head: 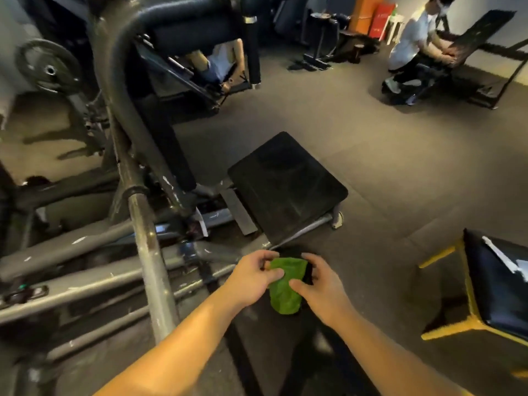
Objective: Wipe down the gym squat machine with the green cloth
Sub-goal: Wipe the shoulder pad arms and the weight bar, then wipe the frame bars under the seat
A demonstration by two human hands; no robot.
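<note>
Both hands are on the one green cloth (285,290), near centre. The left hand (251,277) pinches its top edge. The right hand (317,284) has its thumb pressed on the cloth and its fingers curled round the far side, maybe over something dark, too blurry to call. The squat machine (137,212) sits left, with one black footplate (285,187) just beyond the hands and one weight plate (48,70) far left.

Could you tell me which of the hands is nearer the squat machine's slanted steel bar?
Left. The left hand grips the green cloth right of the steel bar; the right hand grips the cloth's farther side.
</note>
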